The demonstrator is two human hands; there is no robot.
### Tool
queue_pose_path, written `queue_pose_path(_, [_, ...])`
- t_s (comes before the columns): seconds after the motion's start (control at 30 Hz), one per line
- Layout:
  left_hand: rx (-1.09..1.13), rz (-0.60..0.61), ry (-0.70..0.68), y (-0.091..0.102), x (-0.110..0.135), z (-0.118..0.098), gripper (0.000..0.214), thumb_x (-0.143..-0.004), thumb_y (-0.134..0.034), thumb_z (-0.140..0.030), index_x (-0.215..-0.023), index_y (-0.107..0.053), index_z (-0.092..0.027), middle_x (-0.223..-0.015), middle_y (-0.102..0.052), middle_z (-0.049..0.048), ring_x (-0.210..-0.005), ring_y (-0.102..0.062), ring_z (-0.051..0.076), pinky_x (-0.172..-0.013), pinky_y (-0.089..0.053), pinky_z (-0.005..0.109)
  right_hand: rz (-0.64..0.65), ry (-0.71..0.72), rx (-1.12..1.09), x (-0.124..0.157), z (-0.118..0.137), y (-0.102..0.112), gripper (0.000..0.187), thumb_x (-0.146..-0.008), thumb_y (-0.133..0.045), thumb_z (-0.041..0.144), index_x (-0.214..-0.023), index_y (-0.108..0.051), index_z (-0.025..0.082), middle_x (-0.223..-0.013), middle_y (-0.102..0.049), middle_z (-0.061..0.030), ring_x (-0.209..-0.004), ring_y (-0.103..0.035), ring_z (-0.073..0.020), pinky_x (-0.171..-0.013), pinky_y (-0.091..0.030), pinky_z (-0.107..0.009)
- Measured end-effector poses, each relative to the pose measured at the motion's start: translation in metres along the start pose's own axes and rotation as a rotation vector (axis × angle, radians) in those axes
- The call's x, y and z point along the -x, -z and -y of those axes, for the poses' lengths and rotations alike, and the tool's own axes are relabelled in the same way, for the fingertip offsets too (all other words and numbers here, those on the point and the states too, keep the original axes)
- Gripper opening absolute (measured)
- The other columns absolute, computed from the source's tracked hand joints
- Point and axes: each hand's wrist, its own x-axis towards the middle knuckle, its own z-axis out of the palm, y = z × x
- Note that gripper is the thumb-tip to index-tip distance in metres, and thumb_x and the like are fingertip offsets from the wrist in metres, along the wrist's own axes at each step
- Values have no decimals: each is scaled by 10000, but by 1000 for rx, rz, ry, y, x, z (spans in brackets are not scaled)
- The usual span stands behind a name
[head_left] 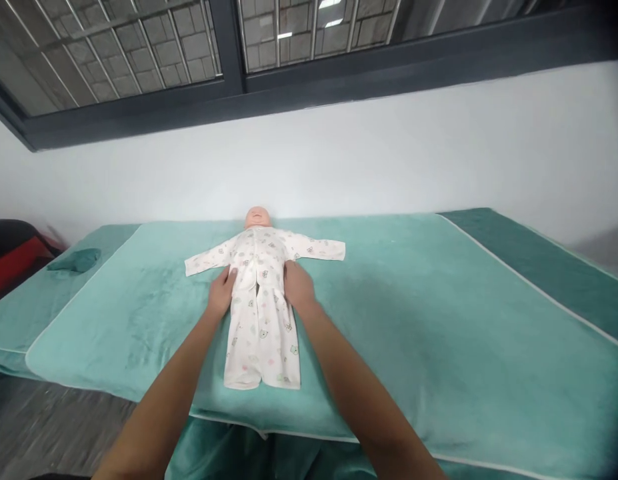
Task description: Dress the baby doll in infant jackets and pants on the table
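A baby doll [257, 218] lies on its back on a teal blanket [413, 313], dressed in a white printed romper [261, 313] with its sleeves spread out sideways. My left hand [221, 291] rests against the left side of the doll's waist, fingers together and bent around the cloth. My right hand [297, 285] presses against the right side of the waist in the same way. Both hands cup the doll's torso between them.
The blanket covers a low padded table with a darker green cover [539, 260] showing at the right. A small dark green cloth [76, 260] lies at the far left. A red and black object [13, 253] stands beyond the left edge. A white wall rises behind.
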Motion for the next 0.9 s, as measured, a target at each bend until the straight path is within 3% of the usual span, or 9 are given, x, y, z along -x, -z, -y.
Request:
queue_pose_path(0.2, [105,98,15,-11,-11,-8,591,-967,-450,-599,-1374,-611,-202,-1535,-513,82,-1458,-430,255,-1233,-281,404,66,55,-126,-2,0,-1,148,-977,-444,275,-1050,-551,202,-1063,-686,-98,-876,-623,-228,-701,-397,-297])
queue_pose_path(0.43, [208,143,-11,-18,-27,-9,564,-959,-472,-597,-1354,-622,-224,-1514,-540,64,-1431,-465,247,-1187,-363,365,7,33,-318,-2,-4,-9,226,-934,-462,303,-1122,-552,216,-1087,-689,-85,-882,-628,-226,-724,-456,-300])
queue_pose_path(0.6, [71,-24,-17,-24,-31,3,469,-976,-421,-553,-1118,-687,-194,-1228,-713,89,-1166,-632,255,-1036,-464,372,-50,-18,-272,-3,-8,-12,219,-928,-434,227,-1070,-600,216,-1049,-696,-66,-916,-631,-206,-772,-461,-286])
queue_pose_path(0.7, [22,-93,-1,-28,-34,11,390,-974,-415,-496,-1020,-664,-199,-1051,-728,66,-1003,-652,229,-926,-490,343,-83,-49,-215,-2,-9,-12,249,-913,-430,178,-1082,-611,199,-1107,-677,-84,-986,-628,-205,-826,-470,-292])
queue_pose_path(0.8, [-4,-126,20,-32,-37,17,326,-960,-436,-447,-1036,-642,-205,-943,-718,50,-867,-649,213,-838,-492,332,-142,-27,-92,1,-8,-14,320,-892,-447,137,-1168,-607,162,-1235,-632,-136,-1142,-584,-233,-953,-461,-331])
queue_pose_path(0.9, [-38,-125,29,-32,-37,18,303,-958,-442,-416,-1057,-640,-209,-927,-723,60,-828,-649,222,-801,-483,338,-149,43,34,6,-4,-16,448,-944,-396,161,-1376,-515,152,-1441,-530,-170,-1334,-479,-275,-1093,-397,-410])
